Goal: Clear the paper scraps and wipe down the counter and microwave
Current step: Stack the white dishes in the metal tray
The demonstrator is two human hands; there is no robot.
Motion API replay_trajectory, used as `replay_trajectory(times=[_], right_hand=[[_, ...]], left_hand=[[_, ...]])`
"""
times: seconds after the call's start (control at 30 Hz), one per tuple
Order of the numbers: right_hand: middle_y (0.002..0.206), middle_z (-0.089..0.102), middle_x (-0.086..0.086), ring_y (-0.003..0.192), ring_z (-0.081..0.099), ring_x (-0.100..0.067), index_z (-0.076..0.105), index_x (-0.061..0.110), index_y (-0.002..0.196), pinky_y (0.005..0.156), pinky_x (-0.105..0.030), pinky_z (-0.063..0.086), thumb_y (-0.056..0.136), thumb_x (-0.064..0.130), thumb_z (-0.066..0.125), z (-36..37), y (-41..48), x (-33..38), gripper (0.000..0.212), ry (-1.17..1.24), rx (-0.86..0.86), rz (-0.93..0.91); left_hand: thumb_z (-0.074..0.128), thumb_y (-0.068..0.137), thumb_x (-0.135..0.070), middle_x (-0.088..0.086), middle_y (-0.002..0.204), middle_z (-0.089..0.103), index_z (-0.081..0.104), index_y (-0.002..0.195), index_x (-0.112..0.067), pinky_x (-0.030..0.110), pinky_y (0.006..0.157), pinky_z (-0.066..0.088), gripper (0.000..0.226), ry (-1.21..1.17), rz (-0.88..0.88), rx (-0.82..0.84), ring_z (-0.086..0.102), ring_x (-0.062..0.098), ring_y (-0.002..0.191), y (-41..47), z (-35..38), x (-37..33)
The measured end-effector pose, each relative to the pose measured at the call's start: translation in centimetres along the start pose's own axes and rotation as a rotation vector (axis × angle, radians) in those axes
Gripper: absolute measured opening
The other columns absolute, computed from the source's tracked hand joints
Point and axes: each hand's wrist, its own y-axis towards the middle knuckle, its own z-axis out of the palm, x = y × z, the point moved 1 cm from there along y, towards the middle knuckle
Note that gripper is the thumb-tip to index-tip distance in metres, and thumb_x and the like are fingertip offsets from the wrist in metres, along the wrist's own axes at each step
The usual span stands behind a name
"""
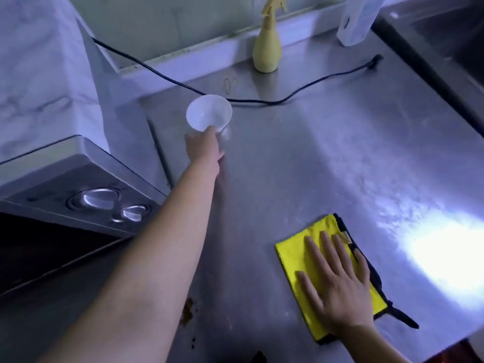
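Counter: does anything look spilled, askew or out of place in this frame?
Yes. A brown stain sits on the counter near its front edge, unwiped. A black power cord trails loose across the back, its plug lying on the steel. The left hand holds the white bowl tipped.

Fingertips of the left hand are hidden behind the white bowl.

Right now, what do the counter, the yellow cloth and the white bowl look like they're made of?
The counter looks like brushed stainless steel: grey sheen, bright glare. The yellow cloth looks like soft napped fabric, probably microfibre, with dark edging. The white bowl is smooth and glossy; ceramic or plastic, I can't tell.
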Motion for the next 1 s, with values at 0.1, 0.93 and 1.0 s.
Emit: replay_trajectory(times=[0.1,0.93,1.0], right_hand=[[0.165,0.023,0.007,0.154,0.013,-0.017,0.027,0.036,0.157,0.12,-0.051,0.016,0.092,0.067,0.034,0.0,0.2,-0.1,0.072,0.004,0.008,-0.017],[0.169,0.0,0.002,0.155,-0.004,-0.022,0.003,0.038,0.159,0.121,-0.054,-0.001,0.098,0.066,0.021,-0.1,0.5,-0.5,0.07,0.028,0.155,-0.083],[0.169,0.004,0.0,0.155,-0.002,-0.023,0.011,0.036,0.159,0.121,-0.053,-0.001,0.099,0.06,0.035,-1.3,-0.1,-1.0,0.069,0.069,0.218,-0.111]], left_hand=[[0.053,0.088,-0.013,0.007,0.123,0.053,0.047,0.131,-0.015,0.038,0.065,0.062,0.043,-0.092,-0.066,-0.083,0.064,0.028,0.091,2.0,1.3,-0.8],[0.062,0.091,0.0,0.017,0.087,0.068,0.052,0.081,-0.007,0.038,0.066,0.059,0.016,-0.166,-0.184,-0.015,0.071,0.034,0.083,-36.4,-15.9,15.6],[0.063,0.09,-0.001,0.016,0.089,0.07,0.053,0.081,-0.007,0.038,0.068,0.059,0.015,-0.173,-0.172,-0.041,0.072,0.034,0.085,-39.0,-17.7,16.6]])
